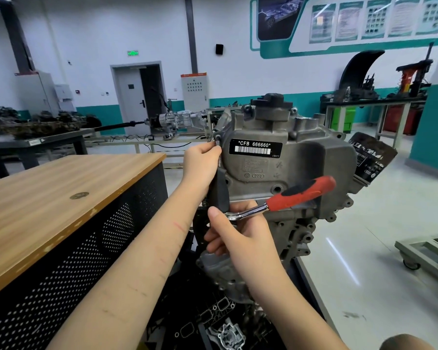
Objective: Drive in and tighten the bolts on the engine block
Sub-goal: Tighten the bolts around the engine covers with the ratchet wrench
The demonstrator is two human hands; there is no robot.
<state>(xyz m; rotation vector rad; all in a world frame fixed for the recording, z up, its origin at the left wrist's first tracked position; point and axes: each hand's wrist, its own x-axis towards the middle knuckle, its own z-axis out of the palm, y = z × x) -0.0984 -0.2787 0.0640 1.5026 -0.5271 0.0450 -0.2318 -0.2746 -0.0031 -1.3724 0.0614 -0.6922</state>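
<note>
The grey cast-metal engine block [283,157] stands upright beside a wood-topped cabinet with black perforated sides [68,198]. The left hand [202,160] pinches a small bolt [217,142] at the block's upper left corner. The right hand [240,236], lower down, curls around the head of a chrome ratchet wrench with a red-and-black handle [286,198]. A black oil filter [372,155] juts out on the right.
</note>
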